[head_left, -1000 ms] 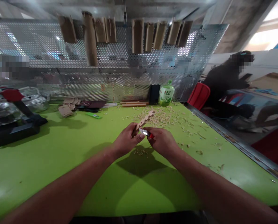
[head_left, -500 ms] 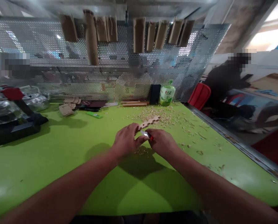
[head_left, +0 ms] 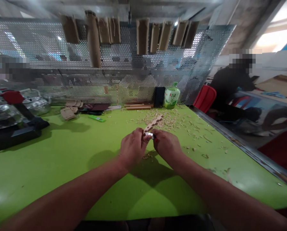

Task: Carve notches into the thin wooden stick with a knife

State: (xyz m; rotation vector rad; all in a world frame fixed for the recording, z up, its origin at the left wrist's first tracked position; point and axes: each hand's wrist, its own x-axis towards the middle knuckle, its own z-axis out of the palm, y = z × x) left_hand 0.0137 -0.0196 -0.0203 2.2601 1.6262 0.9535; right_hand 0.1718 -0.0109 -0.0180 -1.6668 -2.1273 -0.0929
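Observation:
My left hand (head_left: 133,146) is closed around the near end of a notched wooden strip (head_left: 154,123), which points away and to the right above the table. My right hand (head_left: 167,143) grips a small knife (head_left: 150,134), its shiny blade lying by the near end of the strip. The left thumb is at the blade, and the two hands almost meet. Most of the knife's handle is hidden in my right fingers. Curled wood shavings (head_left: 147,156) lie on the green table (head_left: 61,179) just beneath my hands.
More shavings (head_left: 172,119) spread toward a green bottle (head_left: 172,96) and a dark block (head_left: 160,97). Wooden sticks (head_left: 138,107), a green-handled item (head_left: 96,118) and thin wooden pieces (head_left: 68,113) lie at the back. Metal kettles (head_left: 37,102) stand left. A person (head_left: 232,80) sits at right.
The wooden strip has tilted more steeply away from me. My left hand has turned slightly, the left thumb lifting, and the blade now sits a little higher, closer against the strip's near end.

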